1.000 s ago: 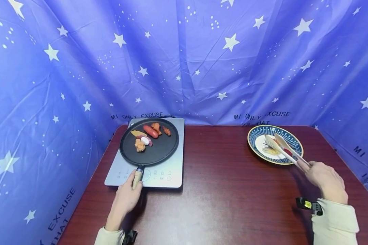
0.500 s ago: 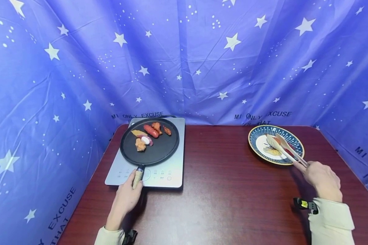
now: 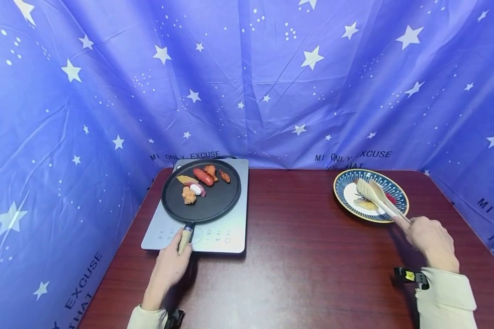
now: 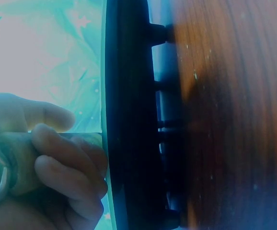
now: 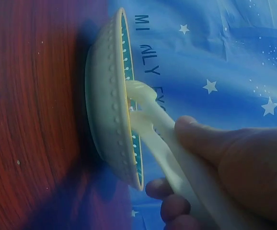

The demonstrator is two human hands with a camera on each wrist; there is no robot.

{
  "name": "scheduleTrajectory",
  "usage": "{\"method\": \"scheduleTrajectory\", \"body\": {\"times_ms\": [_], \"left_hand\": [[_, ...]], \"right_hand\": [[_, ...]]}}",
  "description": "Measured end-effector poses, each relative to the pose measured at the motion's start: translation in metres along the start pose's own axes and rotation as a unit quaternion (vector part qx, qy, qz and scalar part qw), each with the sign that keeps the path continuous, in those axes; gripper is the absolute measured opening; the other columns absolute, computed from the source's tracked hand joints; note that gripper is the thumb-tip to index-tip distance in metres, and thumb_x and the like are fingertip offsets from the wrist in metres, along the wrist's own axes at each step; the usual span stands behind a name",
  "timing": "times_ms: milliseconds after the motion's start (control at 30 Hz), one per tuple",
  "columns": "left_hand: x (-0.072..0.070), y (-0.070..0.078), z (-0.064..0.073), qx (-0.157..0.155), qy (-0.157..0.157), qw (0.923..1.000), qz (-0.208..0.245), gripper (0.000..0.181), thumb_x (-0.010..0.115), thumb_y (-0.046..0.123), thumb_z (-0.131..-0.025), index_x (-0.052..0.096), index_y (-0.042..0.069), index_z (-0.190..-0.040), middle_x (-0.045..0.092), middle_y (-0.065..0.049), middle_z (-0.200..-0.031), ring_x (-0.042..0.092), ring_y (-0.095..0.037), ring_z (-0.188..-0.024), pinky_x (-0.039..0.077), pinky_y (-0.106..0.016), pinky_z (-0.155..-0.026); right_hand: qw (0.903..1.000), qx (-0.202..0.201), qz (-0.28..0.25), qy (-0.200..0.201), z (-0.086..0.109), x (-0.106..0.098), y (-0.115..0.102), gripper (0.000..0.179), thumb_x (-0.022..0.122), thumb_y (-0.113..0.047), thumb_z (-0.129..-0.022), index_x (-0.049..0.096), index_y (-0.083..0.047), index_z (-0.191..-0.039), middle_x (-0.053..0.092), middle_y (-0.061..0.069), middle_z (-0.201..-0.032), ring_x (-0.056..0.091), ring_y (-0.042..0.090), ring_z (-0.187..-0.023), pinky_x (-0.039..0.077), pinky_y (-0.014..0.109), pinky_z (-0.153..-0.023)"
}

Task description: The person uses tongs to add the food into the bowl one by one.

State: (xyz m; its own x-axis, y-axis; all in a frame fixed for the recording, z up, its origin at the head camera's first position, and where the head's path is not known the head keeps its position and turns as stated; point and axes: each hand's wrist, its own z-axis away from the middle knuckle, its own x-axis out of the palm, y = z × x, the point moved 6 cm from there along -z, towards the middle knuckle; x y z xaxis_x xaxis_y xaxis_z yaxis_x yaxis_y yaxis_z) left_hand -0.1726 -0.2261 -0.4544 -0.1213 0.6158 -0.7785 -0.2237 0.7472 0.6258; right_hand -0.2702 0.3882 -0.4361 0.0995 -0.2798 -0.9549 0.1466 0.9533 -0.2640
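My left hand (image 3: 170,265) grips the pale handle (image 3: 185,241) of a round black frying pan (image 3: 214,205), which sits on a silver induction cooktop (image 3: 234,228). Inside the pan are a red sausage (image 3: 203,177), a golden fried piece (image 3: 188,195) and several other food pieces. On the right, my right hand (image 3: 431,242) holds cream tongs (image 3: 380,198), their tips down in a blue-patterned plate (image 3: 340,196). A yellowish piece (image 3: 366,204) and a red piece (image 3: 390,198) lie in that plate, partly covered by the tongs. From the right wrist view, the tong tips (image 5: 141,88) are hidden behind the deep rim.
Both the cooktop and the plate stand on a dark red wooden table (image 3: 288,237), with a wide stretch of tabletop between them. A blue star-printed curtain (image 3: 247,91) hangs along the back and sides. A black cable (image 3: 226,157) runs behind the cooktop.
My right hand has shifted slightly left and the tongs have swung a little within the plate, exposing the red piece beside them. The left hand and pan stay put.
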Motion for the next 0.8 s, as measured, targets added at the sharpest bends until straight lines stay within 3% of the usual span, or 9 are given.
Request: {"method": "scheduleTrajectory", "body": {"times_ms": [200, 300, 467, 800], "left_hand": [[0.001, 0.000, -0.001, 0.001, 0.002, 1.0000, -0.001, 0.057, 0.053, 0.029, -0.092, 0.040, 0.009, -0.144, 0.062, -0.017, -0.091, 0.050, -0.022, -0.065, 0.041, -0.037, -0.057], [0.001, 0.000, 0.000, 0.001, 0.001, 1.0000, 0.000, 0.057, 0.053, 0.029, -0.092, 0.040, 0.009, -0.144, 0.062, -0.016, -0.089, 0.050, -0.023, -0.065, 0.041, -0.037, -0.057], [0.001, 0.000, 0.000, -0.001, 0.001, 1.0000, -0.002, 0.057, 0.053, 0.028, -0.092, 0.039, 0.009, -0.144, 0.061, -0.015, -0.085, 0.050, -0.022, -0.063, 0.041, -0.036, -0.057], [0.001, 0.000, 0.000, -0.001, 0.001, 1.0000, -0.002, 0.057, 0.053, 0.028, -0.092, 0.039, 0.009, -0.144, 0.062, -0.016, -0.087, 0.050, -0.022, -0.064, 0.041, -0.037, -0.056]], "right_hand": [[0.9992, -0.024, -0.023, -0.024, 0.000, 0.005, -0.003, 0.066, 0.030, -0.061, -0.094, 0.057, -0.008, -0.067, 0.053, 0.006, -0.056, 0.053, 0.032, -0.061, 0.037, 0.041, -0.047], [0.9979, -0.048, -0.041, -0.018, 0.001, 0.008, -0.007, 0.064, 0.031, -0.056, -0.097, 0.063, -0.005, -0.075, 0.053, -0.001, -0.051, 0.054, 0.024, -0.057, 0.036, 0.037, -0.050], [0.9930, -0.052, -0.104, -0.015, 0.001, 0.013, -0.007, 0.064, 0.034, -0.052, -0.098, 0.065, 0.003, -0.086, 0.057, 0.000, -0.056, 0.057, 0.018, -0.051, 0.037, 0.034, -0.052], [0.9767, -0.004, -0.209, -0.047, -0.005, 0.028, 0.005, 0.074, 0.038, -0.061, -0.093, 0.064, 0.009, -0.096, 0.055, 0.004, -0.063, 0.057, 0.019, -0.053, 0.045, 0.032, -0.049]]}}
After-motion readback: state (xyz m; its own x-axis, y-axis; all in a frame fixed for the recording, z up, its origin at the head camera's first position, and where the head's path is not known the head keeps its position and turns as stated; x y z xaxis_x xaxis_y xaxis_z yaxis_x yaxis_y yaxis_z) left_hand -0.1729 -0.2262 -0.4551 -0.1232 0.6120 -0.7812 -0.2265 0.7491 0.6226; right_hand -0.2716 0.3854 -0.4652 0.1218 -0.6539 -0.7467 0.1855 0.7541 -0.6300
